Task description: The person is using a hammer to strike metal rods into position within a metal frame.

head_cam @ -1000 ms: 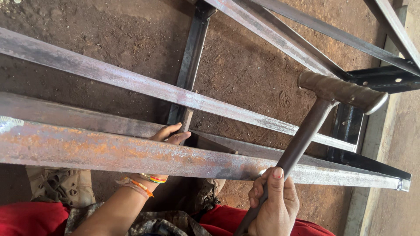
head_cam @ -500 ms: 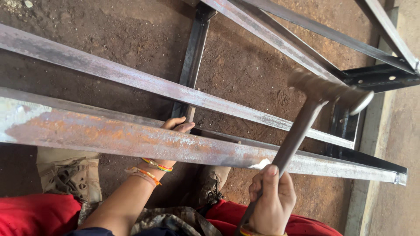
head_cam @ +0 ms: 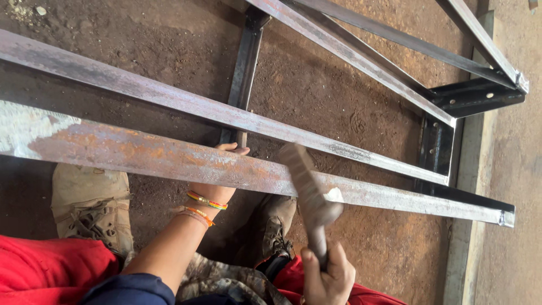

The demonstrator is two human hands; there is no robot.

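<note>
My right hand (head_cam: 327, 277) grips the handle of a heavy metal hammer (head_cam: 307, 189), whose blurred head is over the near rusty steel bar (head_cam: 169, 161). My left hand (head_cam: 217, 189) reaches under that bar; its fingers close around a thin metal rod, perhaps a chisel (head_cam: 241, 138), held upright between the near bar and the second bar (head_cam: 169, 101). Coloured bangles circle the left wrist. Most of the left hand is hidden by the bar.
The bars belong to a welded steel frame with a dark cross member (head_cam: 245, 62) and a black corner bracket (head_cam: 474, 96), lying over rusty dirt ground. My boots (head_cam: 93, 209) and red trousers show below. A concrete edge (head_cam: 468, 226) runs on the right.
The hammer has swung from the raised position at the right down and leftward toward the near bar, by the left hand. The left hand stays put under the bar.
</note>
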